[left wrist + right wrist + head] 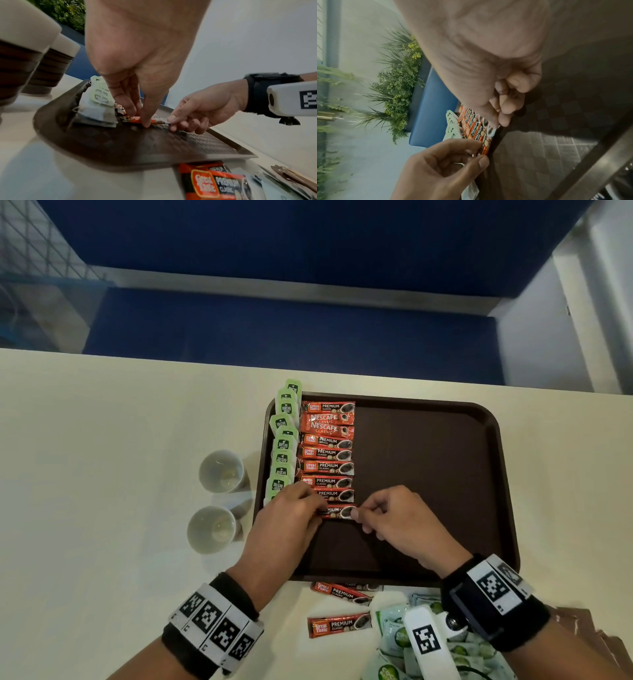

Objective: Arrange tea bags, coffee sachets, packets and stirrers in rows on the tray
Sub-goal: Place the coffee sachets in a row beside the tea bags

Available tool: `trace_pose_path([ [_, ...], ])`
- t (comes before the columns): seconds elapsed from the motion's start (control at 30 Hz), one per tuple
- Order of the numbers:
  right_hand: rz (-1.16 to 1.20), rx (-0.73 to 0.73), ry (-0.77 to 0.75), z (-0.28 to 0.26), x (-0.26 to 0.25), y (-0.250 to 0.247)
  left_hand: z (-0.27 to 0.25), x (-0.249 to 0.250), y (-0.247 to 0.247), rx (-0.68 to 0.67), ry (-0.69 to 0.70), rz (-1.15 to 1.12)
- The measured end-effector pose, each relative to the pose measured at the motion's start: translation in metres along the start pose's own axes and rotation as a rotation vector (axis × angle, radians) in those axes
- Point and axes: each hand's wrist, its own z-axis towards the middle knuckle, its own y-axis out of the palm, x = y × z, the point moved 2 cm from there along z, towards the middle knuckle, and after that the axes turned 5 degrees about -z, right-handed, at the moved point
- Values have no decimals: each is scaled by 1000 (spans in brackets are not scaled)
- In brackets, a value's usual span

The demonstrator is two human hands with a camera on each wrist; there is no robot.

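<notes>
Your left hand (291,510) pinches the left end of a coffee sachet (337,511); your right hand (394,517) pinches its right end, other fingers curled. The sachet lies flat on the tray (428,474), nearest in a column of red sachets (327,453), beside a column of tea bags (282,443) along the left rim. Two spare sachets (339,625) and green packets (394,635) lie on the table (102,457) near you. Two cups (221,470) stand left of the tray.
</notes>
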Motion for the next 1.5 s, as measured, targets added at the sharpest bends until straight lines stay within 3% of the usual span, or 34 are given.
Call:
trace_pose_path([
  [0.67, -39, 45, -31, 4, 2, -1, 3, -2, -1, 23, 26, 15],
  [0.77, -60, 113, -98, -1, -1, -3, 2, -2, -3, 32, 57, -18],
  [0.9, -23, 168, -321, -28, -3, 4, -7, 4, -4, -4, 186, -98],
  [1.07, -243, 81, -502, -69, 23, 35, -24, 12, 2, -38, 259, -123],
  [1.27, -526, 247, -618, -113, 56, 58, -52, 12, 11, -39, 297, -97],
  [1.5, -687, 350, -542, -126, 70, 75, -95, 11, 29, -1, 378, 64],
])
